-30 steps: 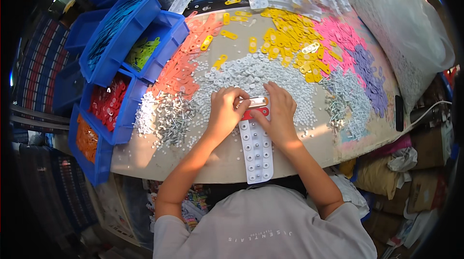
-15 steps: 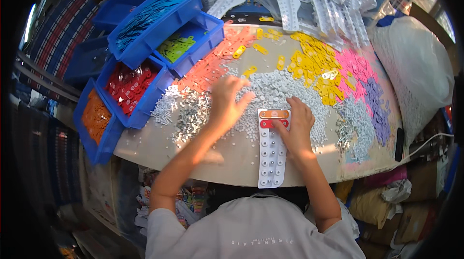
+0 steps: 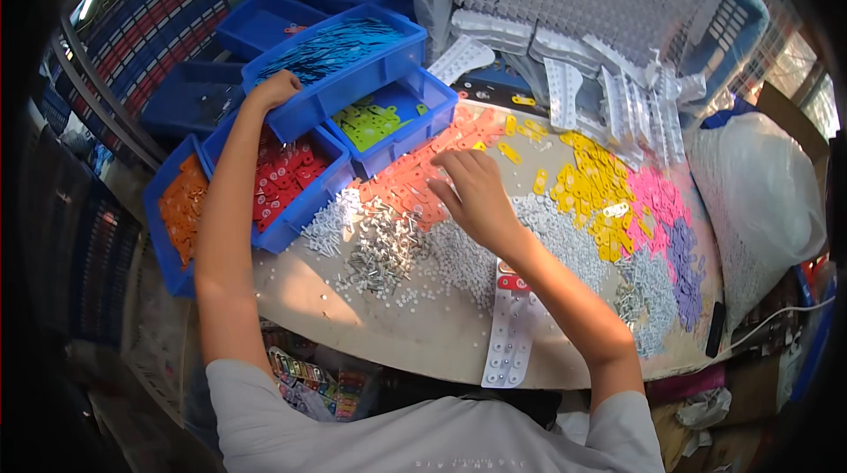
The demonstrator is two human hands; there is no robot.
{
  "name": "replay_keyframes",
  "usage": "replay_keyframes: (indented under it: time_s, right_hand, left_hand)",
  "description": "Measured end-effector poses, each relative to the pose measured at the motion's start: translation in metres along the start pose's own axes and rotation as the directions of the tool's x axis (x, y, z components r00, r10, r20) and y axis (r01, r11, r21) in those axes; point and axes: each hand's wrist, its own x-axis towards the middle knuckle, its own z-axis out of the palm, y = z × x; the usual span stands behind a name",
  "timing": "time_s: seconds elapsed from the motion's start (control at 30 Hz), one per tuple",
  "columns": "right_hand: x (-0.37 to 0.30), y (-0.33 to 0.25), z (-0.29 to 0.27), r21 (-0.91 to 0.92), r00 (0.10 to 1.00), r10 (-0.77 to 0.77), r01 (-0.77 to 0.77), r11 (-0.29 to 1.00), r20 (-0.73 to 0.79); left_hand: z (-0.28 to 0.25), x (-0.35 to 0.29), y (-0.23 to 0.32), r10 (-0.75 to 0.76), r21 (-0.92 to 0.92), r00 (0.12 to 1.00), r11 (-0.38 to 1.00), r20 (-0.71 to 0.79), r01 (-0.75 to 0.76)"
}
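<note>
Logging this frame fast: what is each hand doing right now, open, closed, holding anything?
Left hand: curled on the rim of the blue bin of blue tags.
Right hand: fingers bent over the orange tags; whether it holds one cannot be told.

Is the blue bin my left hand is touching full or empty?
Partly full: the blue bin holds a layer of blue tags; the left hand rests on its rim.

From my remote seat, my left hand point(image 3: 275, 88) grips the rim of a smooth, slightly glossy blue plastic bin point(image 3: 340, 63); at two o'clock from my right hand point(image 3: 476, 195), the yellow tags point(image 3: 593, 191) look like flat matt plastic; at eight o'clock, the small silvery pieces point(image 3: 381, 248) glint like metal; the white perforated strip point(image 3: 510, 332) seems semi-gloss plastic; the tabletop point(image 3: 318, 296) looks dull, pale and worn; at three o'clock, the bag point(image 3: 759, 199) is thin translucent plastic film.
</note>
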Motion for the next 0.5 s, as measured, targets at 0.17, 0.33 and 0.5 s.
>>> replay_keyframes:
  time_s: [0.17, 0.33, 0.5]
  right_hand:
    - [0.08, 0.058, 0.075, -0.082, 0.994, 0.002, 0.006, 0.997, 0.105]
    - [0.147, 0.101, 0.118, -0.375, 0.865, 0.352, -0.212, 0.902, 0.357]
    - [0.171, 0.091, 0.133, -0.556, 0.684, 0.57, -0.282, 0.782, 0.455]
  left_hand:
    - [0.0, -0.002, 0.025, -0.088, -0.115, 0.965, 0.986, 0.246, 0.119]
    - [-0.004, -0.015, 0.046, -0.1, -0.144, 0.95, 0.978, 0.297, 0.148]
    - [-0.002, -0.012, 0.029, -0.096, -0.159, 0.948, 0.976, 0.302, 0.15]
